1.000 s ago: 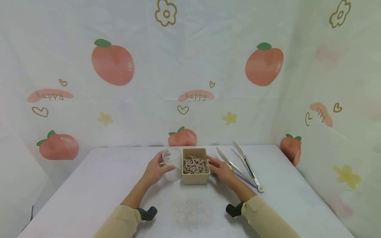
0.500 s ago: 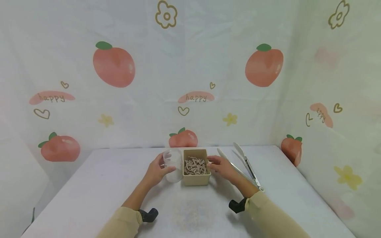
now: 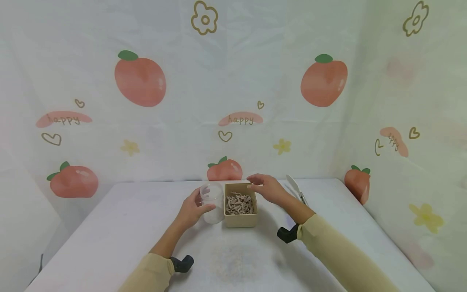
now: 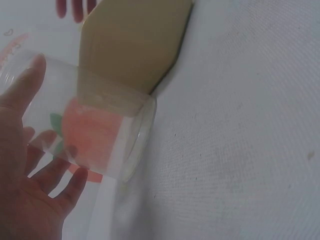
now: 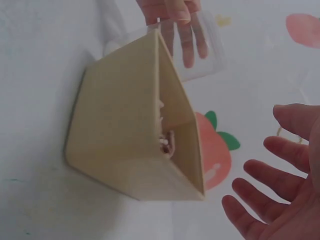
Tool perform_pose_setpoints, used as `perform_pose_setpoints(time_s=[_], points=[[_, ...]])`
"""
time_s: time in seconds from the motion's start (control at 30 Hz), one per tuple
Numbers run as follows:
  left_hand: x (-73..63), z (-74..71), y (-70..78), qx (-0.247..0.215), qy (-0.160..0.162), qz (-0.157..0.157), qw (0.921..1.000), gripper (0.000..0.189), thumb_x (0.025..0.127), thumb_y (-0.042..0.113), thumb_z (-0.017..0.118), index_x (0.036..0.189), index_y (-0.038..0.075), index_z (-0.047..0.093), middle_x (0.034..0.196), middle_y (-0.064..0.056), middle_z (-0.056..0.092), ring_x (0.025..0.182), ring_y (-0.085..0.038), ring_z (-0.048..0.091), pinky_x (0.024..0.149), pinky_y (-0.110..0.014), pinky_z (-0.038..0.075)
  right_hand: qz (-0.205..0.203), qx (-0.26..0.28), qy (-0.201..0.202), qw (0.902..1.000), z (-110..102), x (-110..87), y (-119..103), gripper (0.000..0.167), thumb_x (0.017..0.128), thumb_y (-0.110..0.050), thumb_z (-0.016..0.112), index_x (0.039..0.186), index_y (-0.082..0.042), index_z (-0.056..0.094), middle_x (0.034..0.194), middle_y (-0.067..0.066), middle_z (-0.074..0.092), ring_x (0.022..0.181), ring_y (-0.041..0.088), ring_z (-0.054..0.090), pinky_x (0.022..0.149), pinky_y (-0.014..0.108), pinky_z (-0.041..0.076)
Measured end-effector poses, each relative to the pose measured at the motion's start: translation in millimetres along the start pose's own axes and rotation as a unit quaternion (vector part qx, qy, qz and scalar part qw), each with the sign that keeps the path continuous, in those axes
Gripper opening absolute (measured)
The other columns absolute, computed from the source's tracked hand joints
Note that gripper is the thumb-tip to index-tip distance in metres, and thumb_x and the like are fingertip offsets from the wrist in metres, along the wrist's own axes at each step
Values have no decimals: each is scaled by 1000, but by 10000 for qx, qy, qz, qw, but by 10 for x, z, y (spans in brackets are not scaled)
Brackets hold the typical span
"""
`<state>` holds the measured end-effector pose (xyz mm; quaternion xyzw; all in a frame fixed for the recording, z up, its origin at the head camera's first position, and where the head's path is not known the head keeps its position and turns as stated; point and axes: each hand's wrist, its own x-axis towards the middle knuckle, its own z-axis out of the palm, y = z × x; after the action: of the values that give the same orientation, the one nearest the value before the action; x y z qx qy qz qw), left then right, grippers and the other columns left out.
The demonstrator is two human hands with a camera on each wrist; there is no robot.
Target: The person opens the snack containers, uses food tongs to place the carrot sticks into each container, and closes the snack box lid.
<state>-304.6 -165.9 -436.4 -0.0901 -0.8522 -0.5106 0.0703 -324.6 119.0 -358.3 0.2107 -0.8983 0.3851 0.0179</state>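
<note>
My left hand [image 3: 189,210] grips a clear plastic jar [image 3: 213,207], thumb on its near side and fingers round the back. The jar stands upright on the table beside a beige rectangular box [image 3: 240,221]. Inside the box lies a heap of short, brownish-grey twisted pieces [image 3: 240,203], their exact kind unclear. My right hand [image 3: 269,188] hovers above the box's right rear corner. In the right wrist view, the fingers of that hand [image 5: 280,185] are spread apart with nothing between them, off the box's rim.
Metal tongs [image 3: 296,187] lie at the right rear of the white table [image 3: 146,231], largely hidden under my right forearm. A white curtain [image 3: 233,61] printed with peaches hangs behind the table and along its right side.
My right hand has lifted from the box's right side and risen up and back over its rear corner. The left hand and jar stay in place beside the box.
</note>
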Motion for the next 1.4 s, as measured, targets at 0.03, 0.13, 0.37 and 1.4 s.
perform_pose_setpoints(time_s=[0.03,0.13,0.37,1.4], points=[[-1,1,2,1,2,-8,10000,76,83,29,79,146,11,40,139,-16,52,123,-37,53,98,-51,43,-19,-11,-22,10000,-11,20,-37,37,95,-21,62,128,-4,61,125,14,63,116,31,57,95,49,46],[-7,2,14,16,8,-19,10000,75,83,28,79,145,10,41,139,-17,52,123,-38,52,98,-52,43,-27,1,-43,10000,-18,87,-134,36,96,-21,61,128,-6,61,125,12,63,114,29,58,94,47,47],[0,1,26,-7,-25,-128,9999,75,84,30,78,146,11,40,140,-17,51,124,-39,51,97,-53,43,-412,246,162,9987,112,232,-291,35,94,-21,66,126,-7,64,120,10,66,109,25,61,90,44,50],[-7,24,-32,-250,61,-25,9997,82,78,36,82,145,15,41,143,-12,48,128,-41,47,98,-56,41,-1010,-1770,344,9784,816,332,-665,47,78,-53,77,96,-9,71,65,-12,57,63,8,53,55,21,44]])
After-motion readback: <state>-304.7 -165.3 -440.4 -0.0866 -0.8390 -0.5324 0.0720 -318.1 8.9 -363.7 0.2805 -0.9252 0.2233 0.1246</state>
